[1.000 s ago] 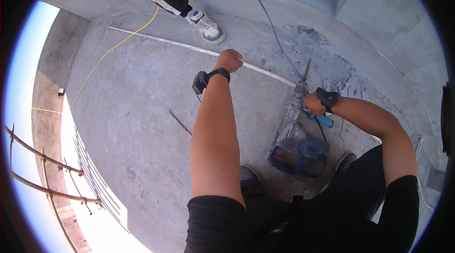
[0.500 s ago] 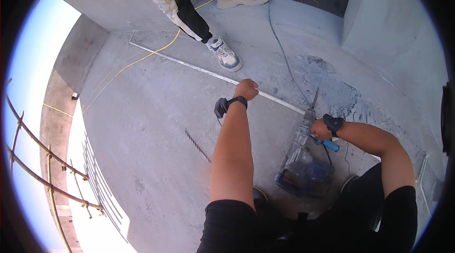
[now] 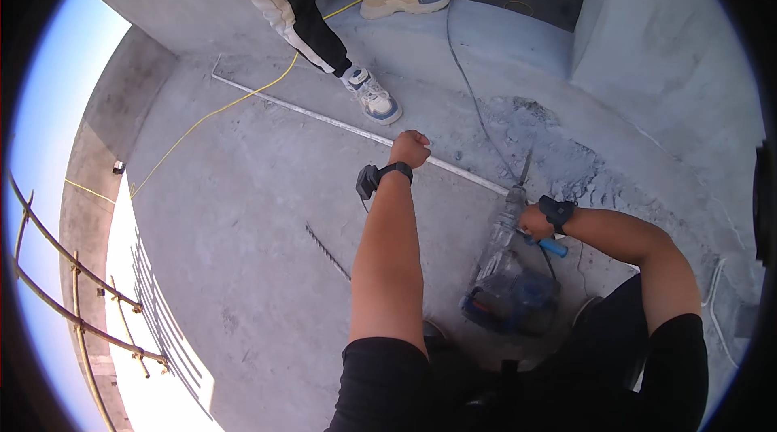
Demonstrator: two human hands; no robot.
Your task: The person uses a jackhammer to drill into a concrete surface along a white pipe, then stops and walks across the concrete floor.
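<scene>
My left hand (image 3: 409, 148) is closed round a long white pipe (image 3: 464, 175) lying diagonally across the concrete, bent at its far end. My right hand (image 3: 535, 221) is closed on the front part of a dusty rotary hammer (image 3: 508, 301), just beside its blue side handle (image 3: 554, 246). The tool rests between my feet, its chisel bit (image 3: 525, 169) pointing toward broken concrete (image 3: 583, 161). A spiral drill bit (image 3: 328, 256) lies left of my forearm, partly hidden by it.
A co-worker's sneakers (image 3: 374, 98) stand beyond the pipe, one on a raised ledge (image 3: 518, 35). A yellow cord (image 3: 206, 119) and grey cable (image 3: 477, 104) cross the ground. Scaffold poles (image 3: 77, 320) stand left; a wall (image 3: 647, 43) rises right.
The view has shifted, so the pipe, tool and co-worker's feet sit lower in the picture than a second ago. Both my hands keep their grip.
</scene>
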